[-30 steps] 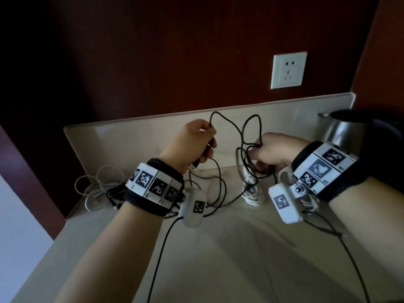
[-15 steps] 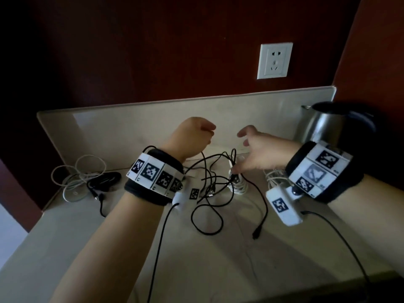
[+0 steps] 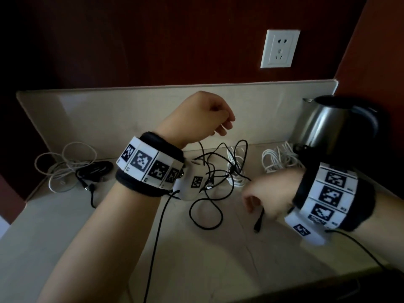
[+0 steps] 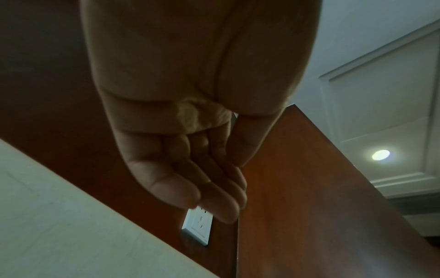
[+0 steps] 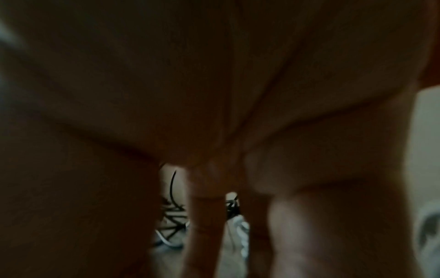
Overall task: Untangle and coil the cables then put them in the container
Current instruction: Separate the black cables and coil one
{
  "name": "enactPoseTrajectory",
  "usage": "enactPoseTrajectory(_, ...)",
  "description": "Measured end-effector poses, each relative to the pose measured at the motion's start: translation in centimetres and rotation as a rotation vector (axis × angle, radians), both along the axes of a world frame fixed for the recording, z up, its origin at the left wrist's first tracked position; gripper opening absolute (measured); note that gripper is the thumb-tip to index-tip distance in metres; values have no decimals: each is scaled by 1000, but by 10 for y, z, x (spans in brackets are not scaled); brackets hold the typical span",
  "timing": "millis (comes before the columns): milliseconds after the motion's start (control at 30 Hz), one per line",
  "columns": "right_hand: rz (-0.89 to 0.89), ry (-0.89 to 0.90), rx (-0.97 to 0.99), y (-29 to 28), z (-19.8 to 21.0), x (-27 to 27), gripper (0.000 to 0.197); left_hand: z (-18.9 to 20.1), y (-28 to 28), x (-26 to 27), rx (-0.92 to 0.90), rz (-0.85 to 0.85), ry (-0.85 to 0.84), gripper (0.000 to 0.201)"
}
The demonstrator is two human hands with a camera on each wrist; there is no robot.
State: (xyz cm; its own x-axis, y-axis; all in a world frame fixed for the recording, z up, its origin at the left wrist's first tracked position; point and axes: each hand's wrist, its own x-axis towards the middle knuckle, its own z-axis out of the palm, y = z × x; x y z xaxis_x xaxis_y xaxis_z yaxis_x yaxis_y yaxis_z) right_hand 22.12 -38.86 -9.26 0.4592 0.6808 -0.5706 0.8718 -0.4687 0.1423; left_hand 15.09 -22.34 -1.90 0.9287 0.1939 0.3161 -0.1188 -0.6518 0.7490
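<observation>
1. A pale stone-look countertop [image 3: 196, 259], backed by a low beige splashback under a dark red-brown wall, carries the whole job; a white wall socket [image 3: 280, 48] sits above it.
2. A brushed-steel electric kettle with a black handle [image 3: 334, 123] stands at the back right corner, with a loose bunch of white cable [image 3: 278, 159] lying just in front of it.
3. At the back left lie loops of pale grey cable [image 3: 65, 158] and a coiled black cable [image 3: 96, 170] beside them; no container can be made out in any view.
4. The thin black cable tangle [image 3: 218, 171], held up between both hands a second ago, now lies dropped on the counter, still snarled over a second small white cable bundle [image 3: 235, 169], one loop spread toward the front.
5. The left hand [image 3: 203, 117] hovers above the tangle with fingers loosely curled; its wrist view shows the palm holding nothing.
6. The right hand [image 3: 269, 193], blurred with motion, has come down toward the counter near the black plug end [image 3: 258, 224] that trails below it; whether its fingers pinch that lead cannot be told, and its wrist view is dark.
7. The drop likely marks a fresh start from a free end, so untangling remains early and coiling has not begun.
</observation>
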Motion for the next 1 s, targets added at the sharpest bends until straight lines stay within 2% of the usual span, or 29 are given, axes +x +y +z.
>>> enactPoseTrajectory(133, 148, -39, 40, 7, -15, -3, 19, -2, 3, 2, 13, 28, 6, 24)
enactPoseTrajectory(267, 153, 47, 152, 17, -3, -4, 14, -2, 8, 0, 10, 47, 2, 25)
enactPoseTrajectory(300, 108, 63, 252, 20, 7, -4, 17, -3, 9, 0, -9, 54, 0, 26)
enactPoseTrajectory(367, -2, 113, 578, 29, 30, -4, 17, -2, 13, -1, -93, 83, -19, 36)
enactPoseTrajectory(500, -208, 351, 1263, 52, 69, -5, 14, 4, 22, -2, -296, 115, -99, 53)
enactPoseTrajectory(600, -147, 269, 1478, 71, 76, -3, 10, 2, 24, -3, -308, 22, -191, 43)
enactPoseTrajectory(667, -143, 238, 1567, 84, 73, -2, 17, 0, 26, -2, -238, 62, -284, 34)
enactPoseTrajectory(733, -126, 269, 1618, 96, 68, -5, 26, 2, 26, -2, -236, 152, -364, 33)
enactPoseTrajectory(800, -78, 374, 1578, 103, 67, -10, 17, 7, 30, -4, -372, 205, -466, 36)
enactPoseTrajectory(867, -25, 473, 1470, 102, 72, -10, 5, 14, 37, -8, -653, 146, -546, 36)
enactPoseTrajectory(933, 39, 488, 1333, 95, 79, 0, 21, 19, 47, -12, -878, 49, -572, 35)
enactPoseTrajectory(1000, 89, 466, 1160, 83, 86, 11, 30, 24, 58, -19, -997, -31, -548, 35)
